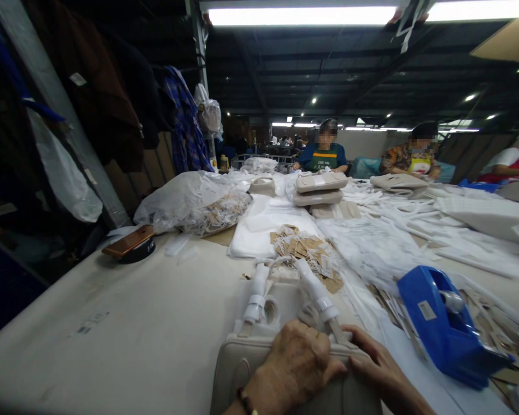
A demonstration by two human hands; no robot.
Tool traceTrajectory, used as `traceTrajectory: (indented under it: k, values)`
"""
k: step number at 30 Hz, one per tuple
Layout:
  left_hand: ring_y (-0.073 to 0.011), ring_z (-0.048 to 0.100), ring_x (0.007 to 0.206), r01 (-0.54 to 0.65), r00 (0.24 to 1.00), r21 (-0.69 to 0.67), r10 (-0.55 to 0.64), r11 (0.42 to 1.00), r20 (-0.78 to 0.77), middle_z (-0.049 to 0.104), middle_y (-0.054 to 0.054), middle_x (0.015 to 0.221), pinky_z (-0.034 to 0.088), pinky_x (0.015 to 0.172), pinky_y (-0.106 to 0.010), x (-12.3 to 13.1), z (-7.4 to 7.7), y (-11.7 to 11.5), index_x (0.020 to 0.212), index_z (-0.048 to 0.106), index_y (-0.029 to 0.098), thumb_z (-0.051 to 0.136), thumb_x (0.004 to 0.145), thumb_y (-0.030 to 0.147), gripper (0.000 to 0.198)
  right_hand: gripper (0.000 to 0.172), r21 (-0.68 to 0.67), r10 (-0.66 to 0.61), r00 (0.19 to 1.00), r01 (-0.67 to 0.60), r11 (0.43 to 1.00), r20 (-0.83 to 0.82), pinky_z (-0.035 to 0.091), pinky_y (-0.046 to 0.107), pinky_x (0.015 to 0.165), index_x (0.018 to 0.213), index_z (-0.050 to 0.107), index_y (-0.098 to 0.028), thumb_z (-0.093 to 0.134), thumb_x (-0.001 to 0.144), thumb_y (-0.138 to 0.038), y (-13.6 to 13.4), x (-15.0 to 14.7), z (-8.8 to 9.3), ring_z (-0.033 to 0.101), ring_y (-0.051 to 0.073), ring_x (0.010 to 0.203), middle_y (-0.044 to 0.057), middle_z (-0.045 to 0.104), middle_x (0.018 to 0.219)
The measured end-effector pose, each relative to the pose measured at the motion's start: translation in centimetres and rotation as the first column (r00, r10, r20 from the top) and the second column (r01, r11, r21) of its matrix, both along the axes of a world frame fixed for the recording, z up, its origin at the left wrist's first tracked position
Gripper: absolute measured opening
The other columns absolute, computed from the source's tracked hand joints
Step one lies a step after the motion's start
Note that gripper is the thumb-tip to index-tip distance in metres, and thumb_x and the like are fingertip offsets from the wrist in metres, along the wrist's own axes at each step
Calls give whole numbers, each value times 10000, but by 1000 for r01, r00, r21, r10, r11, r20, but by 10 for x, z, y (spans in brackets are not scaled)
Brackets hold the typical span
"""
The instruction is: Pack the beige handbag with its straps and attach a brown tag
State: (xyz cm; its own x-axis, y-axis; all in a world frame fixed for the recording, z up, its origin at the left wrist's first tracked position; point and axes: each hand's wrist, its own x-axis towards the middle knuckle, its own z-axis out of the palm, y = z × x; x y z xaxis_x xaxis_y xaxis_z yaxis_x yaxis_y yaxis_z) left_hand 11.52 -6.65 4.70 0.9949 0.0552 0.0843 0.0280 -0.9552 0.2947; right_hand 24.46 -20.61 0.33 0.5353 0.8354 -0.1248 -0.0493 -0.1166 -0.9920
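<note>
Head view. I see both hands low in frame, on a beige handbag (242, 369) that lies on the bench (112, 323). The left hand (296, 357) is curled over the bag's top edge, its fingers (318, 344) closed down on it. The right hand (372, 360) lies just beside the left, touching the same edge, fingers (357, 337) bent along it; whether they truly grip, I cannot tell.

Just beyond the fingers, two handle straps wrapped in white paper (259, 291) rise from the bag. Farther out lies a heap of small card tags (305, 248) with a stack of white sheets (259, 230) beside it. To the right of the right hand, near it, sits a blue tape dispenser (441, 323). Well off to the left lies a phone (128, 241) on a dark round object. Far beyond, more beige bags (322, 187) are stacked, and other people sit at work at the bench's far end.
</note>
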Motion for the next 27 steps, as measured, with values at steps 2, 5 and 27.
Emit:
traceTrajectory:
  k: [2, 5, 27]
  values:
    - [-266, 644, 790, -4, 1000, -1, 4, 1000, 6, 681, -122, 813, 494, 722, -358, -1, 1, 1, 895, 633, 108, 490, 876, 409, 333, 519, -18, -33, 999, 33, 999, 9, 412, 326, 724, 976, 612, -199, 687, 599, -548, 3, -8, -1, 566, 251, 817, 36, 653, 842]
    - [-267, 612, 888, -30, 992, -24, 32, 999, 123, 668, -112, 927, 483, 788, -394, -15, 3, 14, 936, 605, 138, 525, 856, 335, 227, 458, -22, -77, 997, 77, 997, -7, 408, 313, 701, 883, 620, -197, 688, 588, -540, 6, -14, 1, 569, 241, 780, 23, 648, 793]
    - [-122, 487, 605, -357, 839, -913, 496, 196, -222, 554, 46, 655, 356, 557, -208, -99, -28, 72, 902, 551, 173, 733, 543, 504, 520, 453, -96, -54, 960, 84, 992, 275, 421, 294, 808, 973, 612, -259, 631, 648, -575, -3, -6, -9, 562, 264, 955, 17, 616, 1016]
